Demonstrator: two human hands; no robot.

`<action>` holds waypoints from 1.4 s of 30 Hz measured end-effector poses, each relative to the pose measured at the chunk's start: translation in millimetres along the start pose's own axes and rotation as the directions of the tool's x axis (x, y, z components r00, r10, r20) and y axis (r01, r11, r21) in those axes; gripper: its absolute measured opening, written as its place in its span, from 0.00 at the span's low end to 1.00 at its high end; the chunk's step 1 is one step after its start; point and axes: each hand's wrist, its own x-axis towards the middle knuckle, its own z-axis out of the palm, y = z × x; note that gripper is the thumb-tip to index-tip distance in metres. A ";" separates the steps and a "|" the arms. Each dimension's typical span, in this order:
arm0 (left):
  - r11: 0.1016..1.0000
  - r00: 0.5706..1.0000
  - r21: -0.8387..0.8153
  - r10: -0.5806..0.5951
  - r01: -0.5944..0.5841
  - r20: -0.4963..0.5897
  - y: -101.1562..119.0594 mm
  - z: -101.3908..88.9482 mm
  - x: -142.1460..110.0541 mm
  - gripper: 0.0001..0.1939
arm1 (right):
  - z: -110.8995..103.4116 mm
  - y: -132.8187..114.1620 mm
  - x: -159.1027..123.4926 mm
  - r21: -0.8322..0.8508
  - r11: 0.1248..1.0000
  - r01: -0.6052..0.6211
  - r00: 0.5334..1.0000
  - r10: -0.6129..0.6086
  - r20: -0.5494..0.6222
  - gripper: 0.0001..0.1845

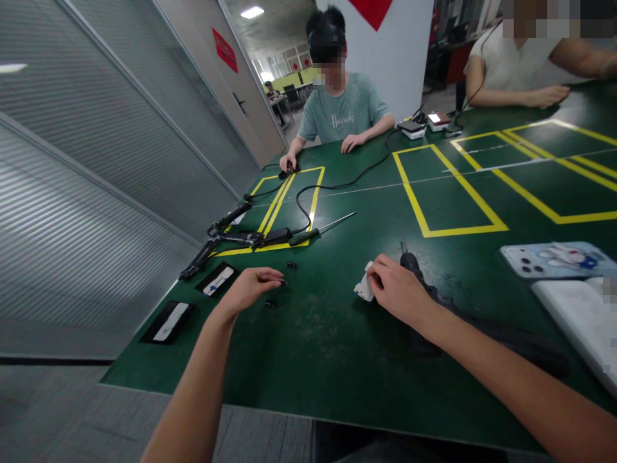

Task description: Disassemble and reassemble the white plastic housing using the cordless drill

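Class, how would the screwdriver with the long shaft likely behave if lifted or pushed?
The screwdriver would probably stay stiff: its shaft looks straight and metallic. It may feel heavier toward the handle, which is much thicker. Pushed, it might roll or swivel, lying on a smooth-looking table.

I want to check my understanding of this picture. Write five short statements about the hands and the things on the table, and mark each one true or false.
1. The right hand holds a white object. True.
2. The left hand lies flat with its fingers spread. False: its thumb and fingers are brought together, seemingly on a tiny piece too small to identify.
3. Two small black parts lie near the left hand. True.
4. The long-shafted screwdriver is in the left hand. False: it lies on the table, beyond that hand.
5. The light-blue phone lies to the right of the right hand. True.
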 end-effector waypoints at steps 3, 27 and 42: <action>0.999 1.000 -0.036 0.022 -0.021 0.016 -3.6 -1.6 6.5 0.21 | 0.4 -0.2 0.0 0.001 1.000 0.006 1.000 -0.006 0.000 0.04; 0.978 0.969 0.154 -0.167 0.140 0.182 5.9 -12.1 41.7 0.20 | 3.7 1.8 -1.3 0.006 1.000 0.012 1.000 -0.012 -0.005 0.04; 0.943 0.919 -0.262 0.279 -0.207 0.280 113.3 141.2 10.4 0.18 | 0.7 1.7 -3.0 0.060 0.997 0.055 0.998 -0.053 -0.038 0.11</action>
